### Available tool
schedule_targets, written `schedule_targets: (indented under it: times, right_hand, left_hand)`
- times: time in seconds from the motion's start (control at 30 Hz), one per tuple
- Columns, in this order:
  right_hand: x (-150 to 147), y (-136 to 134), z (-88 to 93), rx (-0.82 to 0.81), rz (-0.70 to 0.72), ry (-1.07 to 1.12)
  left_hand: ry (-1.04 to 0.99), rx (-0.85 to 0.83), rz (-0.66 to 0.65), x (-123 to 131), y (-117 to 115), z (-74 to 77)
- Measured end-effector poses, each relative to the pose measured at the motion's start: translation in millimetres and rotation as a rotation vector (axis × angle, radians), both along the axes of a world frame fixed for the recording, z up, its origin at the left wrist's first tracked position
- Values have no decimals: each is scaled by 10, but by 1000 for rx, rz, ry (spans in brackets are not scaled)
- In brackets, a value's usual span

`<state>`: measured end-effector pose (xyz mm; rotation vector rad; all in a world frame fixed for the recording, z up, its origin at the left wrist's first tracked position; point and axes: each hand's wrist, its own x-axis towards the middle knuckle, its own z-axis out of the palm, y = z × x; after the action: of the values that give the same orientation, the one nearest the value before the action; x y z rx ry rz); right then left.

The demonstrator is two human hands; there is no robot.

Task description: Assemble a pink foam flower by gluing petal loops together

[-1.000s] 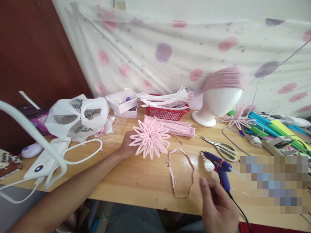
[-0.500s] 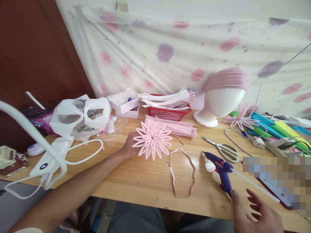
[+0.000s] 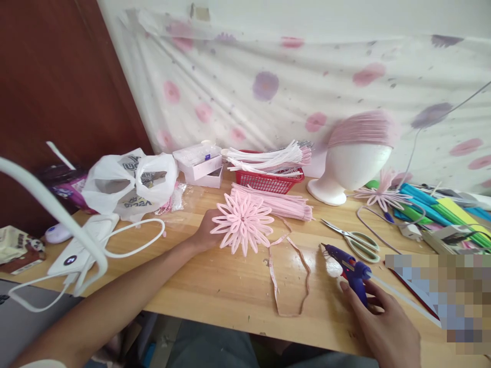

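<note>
A pink pipe-cleaner flower with many looped petals faces me over the table. Behind its left side is my left hand, closed on it, the fingers mostly hidden by the petals. At the right, the blue glue gun has a long clear glue stick coming out of its back. My right hand is around the gun's handle, thumb on the near side and fingers on the far side. A thin measuring tape lies looped on the table between the hands.
Scissors lie just beyond the glue gun. Behind are a pink pipe-cleaner bundle, a red basket and a white foam head. A white power bank with cables and a plastic bag are left.
My right hand has moved up and left from below the glue gun and closed around its handle. My left hand still holds the flower in nearly the same place.
</note>
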<state>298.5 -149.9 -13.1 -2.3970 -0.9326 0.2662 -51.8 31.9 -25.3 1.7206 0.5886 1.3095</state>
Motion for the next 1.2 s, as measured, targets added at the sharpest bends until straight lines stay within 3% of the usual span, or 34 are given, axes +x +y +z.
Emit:
schedule_targets:
  times: [0.7,1.0,1.2]
  right_hand:
    - [-12,72,149,-154,97,33]
    - [0,116,116,-148,114,43]
    - [-44,110,105,-133,109,5]
  left_hand:
    - [1,-31,-14,5,19,-54]
    - [-16,-107,-60,65,-80,63]
    - [20,-108,-81,69,-54,-28]
